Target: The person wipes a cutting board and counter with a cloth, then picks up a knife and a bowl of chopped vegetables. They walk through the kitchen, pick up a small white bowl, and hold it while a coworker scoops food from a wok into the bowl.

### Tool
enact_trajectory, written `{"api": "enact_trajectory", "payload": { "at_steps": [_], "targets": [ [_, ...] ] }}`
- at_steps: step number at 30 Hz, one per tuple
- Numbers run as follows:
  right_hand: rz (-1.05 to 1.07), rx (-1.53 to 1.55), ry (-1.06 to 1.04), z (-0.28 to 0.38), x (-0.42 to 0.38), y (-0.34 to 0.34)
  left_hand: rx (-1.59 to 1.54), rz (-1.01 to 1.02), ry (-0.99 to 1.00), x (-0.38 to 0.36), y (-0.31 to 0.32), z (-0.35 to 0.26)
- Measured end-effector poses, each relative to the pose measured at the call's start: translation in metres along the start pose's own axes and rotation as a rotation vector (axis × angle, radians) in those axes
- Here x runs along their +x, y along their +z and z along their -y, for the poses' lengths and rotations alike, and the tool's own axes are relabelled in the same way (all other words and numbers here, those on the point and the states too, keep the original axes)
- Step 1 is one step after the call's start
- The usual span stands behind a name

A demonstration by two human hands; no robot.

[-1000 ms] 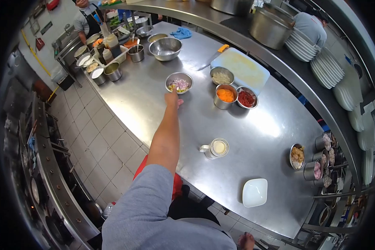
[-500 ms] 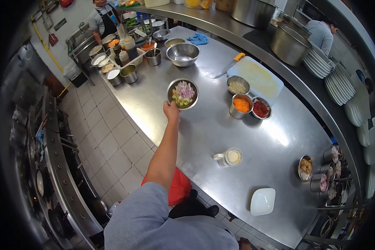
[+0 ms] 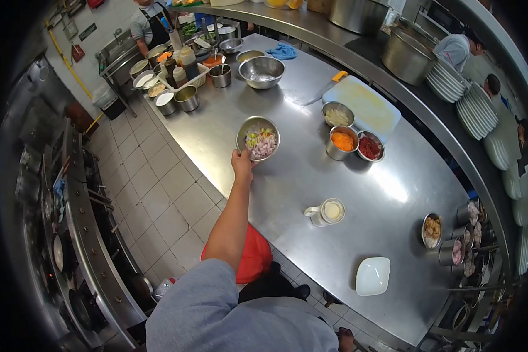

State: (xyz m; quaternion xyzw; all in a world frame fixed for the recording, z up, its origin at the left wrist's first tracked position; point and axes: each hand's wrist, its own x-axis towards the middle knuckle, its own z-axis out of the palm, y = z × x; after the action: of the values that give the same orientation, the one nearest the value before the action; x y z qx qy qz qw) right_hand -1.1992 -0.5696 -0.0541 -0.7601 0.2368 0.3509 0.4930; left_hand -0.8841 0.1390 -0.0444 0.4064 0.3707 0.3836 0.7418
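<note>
My left hand point(image 3: 243, 165) reaches forward over the steel table and grips the near rim of a small metal bowl point(image 3: 241, 136). Inside it lie chopped purple onion point(image 3: 263, 145) and yellow-green chopped pieces point(image 3: 253, 136). The bowl is tipped a little, so its contents face me. Low at the frame's bottom edge, my right hand point(image 3: 346, 339) hangs beside my body, mostly cut off, its fingers unclear. To the right of the bowl are metal containers with chopped white pieces point(image 3: 337, 117), orange slices point(image 3: 342, 141) and dark red strips point(image 3: 369, 148).
A knife point(image 3: 325, 88) lies by a cutting board point(image 3: 366, 104). Nearer stand a glass mug point(image 3: 324, 213) and a white square dish point(image 3: 372, 276). An empty metal bowl point(image 3: 262, 72) sits farther back. Stoves point(image 3: 91, 246) line the left; people point(image 3: 149, 26) work beyond.
The contents of the bowl have shifted: the onion was at the far side and now lies at the near right. My left hand still holds the rim. The view has moved slightly.
</note>
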Motion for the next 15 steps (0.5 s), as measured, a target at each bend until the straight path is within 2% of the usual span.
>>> {"api": "enact_trajectory", "payload": {
  "at_steps": [1, 2, 4, 5, 8, 10, 11, 12, 13, 14, 15],
  "targets": [
    [0.059, -0.066, 0.043, 0.006, -0.008, 0.002, -0.031, 0.046, 0.037, -0.003, -0.001, -0.005],
    [0.058, -0.063, 0.05, -0.016, 0.001, 0.003, 0.019, 0.03, 0.024, -0.003, -0.004, -0.005],
    [-0.136, -0.224, -0.318, -0.049, 0.013, 0.012, 0.066, -0.004, 0.024, 0.003, -0.012, -0.001],
    [-0.146, -0.213, -0.3, -0.06, 0.011, 0.011, 0.113, -0.038, 0.028, 0.004, -0.015, 0.003],
    [-0.167, 0.098, 0.022, -0.072, 0.002, 0.025, 0.103, -0.013, -0.044, -0.003, -0.023, 0.003],
    [-0.192, 0.226, 0.097, -0.108, 0.011, 0.029, 0.124, 0.093, -0.058, -0.003, -0.038, 0.015],
    [-0.193, 0.267, 0.099, -0.118, 0.009, 0.033, 0.134, 0.211, -0.059, 0.004, -0.054, 0.026],
    [-0.201, 0.264, 0.131, -0.122, 0.003, 0.037, -0.01, 0.355, -0.124, -0.011, -0.055, 0.016],
    [-0.272, 0.325, 0.08, -0.129, -0.002, 0.046, 0.062, 0.222, -0.119, -0.038, -0.057, 0.015],
    [-0.278, 0.372, 0.07, -0.138, -0.005, 0.05, 0.103, 0.167, -0.194, -0.046, -0.067, 0.022],
    [-0.302, 0.408, 0.095, -0.135, -0.014, 0.052, 0.152, 0.104, -0.21, -0.089, -0.056, 0.004]
  ]
}}
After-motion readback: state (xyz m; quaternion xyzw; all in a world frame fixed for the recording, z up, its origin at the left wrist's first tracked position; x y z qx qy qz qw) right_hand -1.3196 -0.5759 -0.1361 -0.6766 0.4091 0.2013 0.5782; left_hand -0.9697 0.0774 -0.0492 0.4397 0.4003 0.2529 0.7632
